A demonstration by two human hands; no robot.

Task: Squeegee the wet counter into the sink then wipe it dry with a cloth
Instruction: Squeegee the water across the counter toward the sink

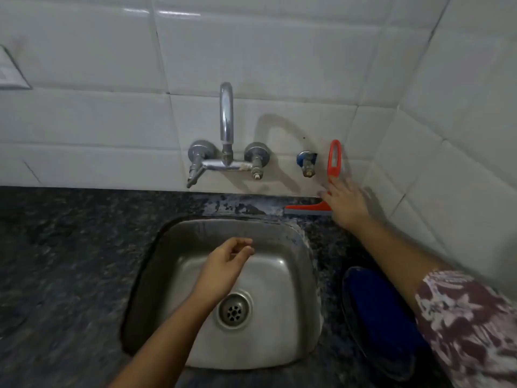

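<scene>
A red squeegee (pixel 334 158) stands on the back of the counter, right of the sink, with its looped handle leaning on the tiled wall and its blade on the stone. My right hand (pixel 347 203) reaches onto the lower part of its handle, fingers spread and blurred, and hides the squeegee's middle. Over the steel sink (pixel 279 242) my left hand (pixel 226 264) hovers with loosely curled fingers and holds nothing. A dark blue cloth (pixel 375 317) lies on the dark speckled counter (pixel 70 261) to the right of the sink, partly under my right forearm.
A chrome wall tap (pixel 226 121) with two knobs juts out above the back of the sink. A small valve (pixel 307 162) sits on the wall just left of the squeegee handle. White tiled walls meet in a corner at the right. A switch plate (pixel 8 71) is at the far left.
</scene>
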